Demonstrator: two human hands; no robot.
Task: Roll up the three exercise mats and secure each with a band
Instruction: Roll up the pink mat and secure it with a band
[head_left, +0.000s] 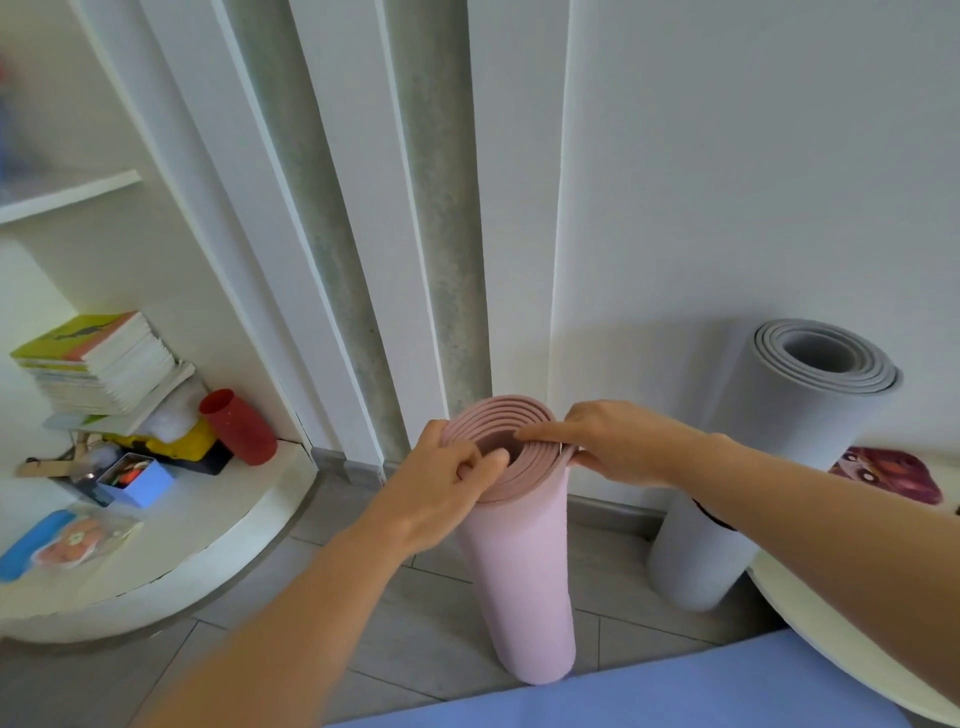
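Head view: we are holding the rolled pink mat (519, 566) upright on the floor (421, 649). Our left hand (441, 486) is gripping its top rim; our right hand (615, 441) is pinching its outer layers.

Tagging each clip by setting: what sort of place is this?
Probably a room in a home: a stack of books and a blue box on a curved white shelf, a pink mat and grey mat standing rolled on the tiled floor.
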